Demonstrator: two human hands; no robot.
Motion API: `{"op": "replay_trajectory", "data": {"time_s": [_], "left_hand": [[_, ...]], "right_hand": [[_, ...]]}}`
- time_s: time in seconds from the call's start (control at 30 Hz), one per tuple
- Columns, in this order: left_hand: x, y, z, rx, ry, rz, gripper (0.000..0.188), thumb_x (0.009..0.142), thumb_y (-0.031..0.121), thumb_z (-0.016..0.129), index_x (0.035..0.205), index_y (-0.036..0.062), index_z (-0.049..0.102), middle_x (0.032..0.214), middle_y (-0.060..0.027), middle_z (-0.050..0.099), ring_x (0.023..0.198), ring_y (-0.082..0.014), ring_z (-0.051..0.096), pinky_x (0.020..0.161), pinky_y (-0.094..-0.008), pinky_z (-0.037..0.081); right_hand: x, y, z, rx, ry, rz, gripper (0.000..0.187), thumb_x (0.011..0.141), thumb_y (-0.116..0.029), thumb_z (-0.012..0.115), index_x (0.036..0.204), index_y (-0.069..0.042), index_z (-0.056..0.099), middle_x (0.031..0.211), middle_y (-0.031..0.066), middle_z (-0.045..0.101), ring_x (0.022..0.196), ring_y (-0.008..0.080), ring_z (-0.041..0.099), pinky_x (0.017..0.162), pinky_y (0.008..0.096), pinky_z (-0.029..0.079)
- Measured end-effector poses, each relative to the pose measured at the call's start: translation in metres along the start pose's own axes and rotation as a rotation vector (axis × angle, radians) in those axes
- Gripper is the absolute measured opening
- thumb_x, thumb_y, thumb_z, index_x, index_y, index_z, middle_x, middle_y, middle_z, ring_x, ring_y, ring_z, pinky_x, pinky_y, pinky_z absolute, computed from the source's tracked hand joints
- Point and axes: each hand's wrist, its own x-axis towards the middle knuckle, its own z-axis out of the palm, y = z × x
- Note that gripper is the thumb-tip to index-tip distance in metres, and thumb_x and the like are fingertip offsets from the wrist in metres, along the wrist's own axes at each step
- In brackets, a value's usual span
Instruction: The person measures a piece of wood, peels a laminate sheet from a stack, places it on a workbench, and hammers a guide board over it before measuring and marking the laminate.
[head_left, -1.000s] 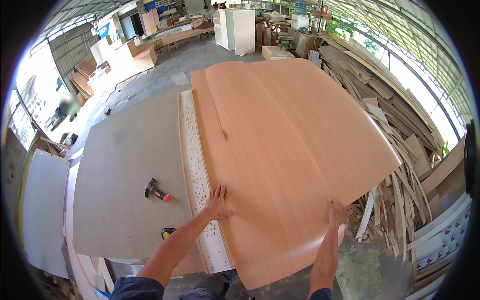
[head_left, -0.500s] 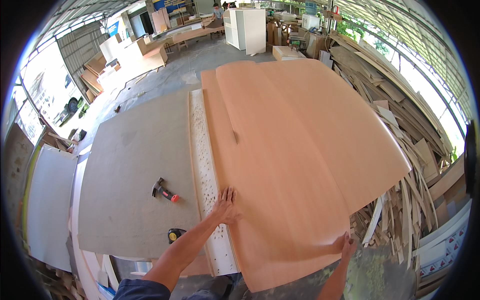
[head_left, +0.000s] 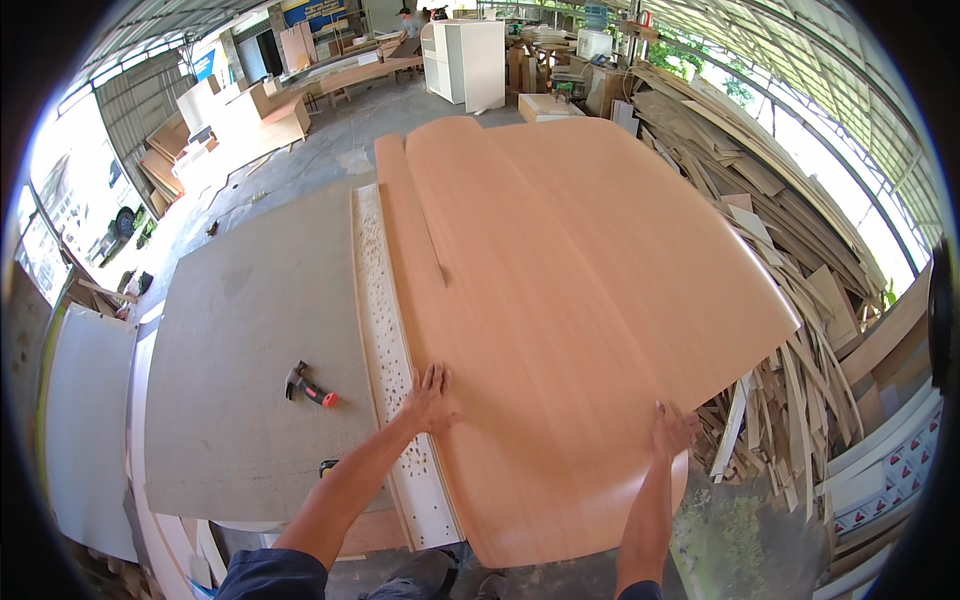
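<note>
A large, thin, orange-brown wood-grain sheet (head_left: 560,290) lies across the work surface, its right side and near edge curving. My left hand (head_left: 432,402) rests on the sheet close to its left edge, fingers spread. At the sheet's right edge, my right hand (head_left: 676,430) lies on it with fingers stretched out. A narrow wood-grain strip shows at the sheet's far left, with a slit between them. Left of the sheet runs a long white strip with dark specks (head_left: 390,350), partly covered by my left forearm.
A claw hammer (head_left: 312,386) with a red-ended handle lies on the grey board (head_left: 260,300). A tape measure (head_left: 327,467) is half hidden by my left arm. Scrap boards (head_left: 790,200) pile up at right. A white cabinet (head_left: 470,65) and another person (head_left: 408,22) are farther back.
My right hand has moved forward along the right edge, from gripping the near corner to lying on the sheet. The near right corner has curved downward. My left hand stays near the left edge.
</note>
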Motion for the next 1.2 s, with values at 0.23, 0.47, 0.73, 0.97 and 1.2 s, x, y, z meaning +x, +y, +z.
{"op": "replay_trajectory", "data": {"time_s": [0.23,0.47,0.73,0.97,1.2], "left_hand": [[-0.023,0.006,0.018,-0.030,0.031,0.014,0.106,0.086,0.064,0.050,0.152,-0.0047,0.003,0.160,-0.0241,0.002,0.149,-0.0374,0.001,0.119,-0.0564,0.004],[0.004,0.030,0.019,-0.030,0.098,0.075,0.112,0.082,0.071,0.047,0.151,-0.0064,0.004,0.158,-0.0274,0.005,0.148,-0.0404,0.004,0.119,-0.0538,0.006],[-0.018,0.007,0.017,0.060,0.007,-0.005,0.108,0.085,0.072,0.042,0.151,-0.0082,0.009,0.158,-0.0276,0.009,0.147,-0.0413,0.007,0.118,-0.0551,0.007],[0.016,-0.027,0.019,0.020,0.074,-0.079,0.109,0.085,0.071,0.042,0.150,-0.0085,0.008,0.159,-0.0246,0.009,0.148,-0.0388,0.006,0.118,-0.0565,0.005],[-0.020,0.006,0.016,0.099,-0.023,0.025,0.112,0.084,0.069,0.049,0.151,-0.0075,0.004,0.160,-0.0244,0.004,0.149,-0.0372,0.004,0.118,-0.0566,0.005]], "right_hand": [[0.010,-0.005,0.035,-0.047,0.153,-0.137,0.091,0.080,-0.065,0.063,0.129,0.008,0.041,0.128,0.0264,0.045,0.123,0.0421,0.046,0.099,0.0528,0.040],[0.037,0.213,0.114,1.030,-0.116,-0.029,0.066,0.091,-0.052,0.060,0.121,0.007,0.054,0.118,0.0186,0.059,0.109,0.0284,0.054,0.094,0.0409,0.041],[-0.007,0.142,0.039,0.539,-0.293,-0.022,0.062,0.083,-0.055,0.070,0.105,0.002,0.058,0.101,0.0160,0.062,0.092,0.0274,0.058,0.083,0.0397,0.046],[0.001,0.077,0.039,0.139,0.113,-0.129,0.088,0.073,-0.059,0.075,0.128,0.002,0.043,0.123,0.0262,0.054,0.115,0.0393,0.054,0.093,0.0503,0.046],[-0.001,-0.020,0.026,0.088,0.013,-0.107,0.094,0.074,-0.063,0.071,0.129,0.006,0.040,0.124,0.0256,0.047,0.123,0.0438,0.044,0.099,0.0540,0.041]]}}
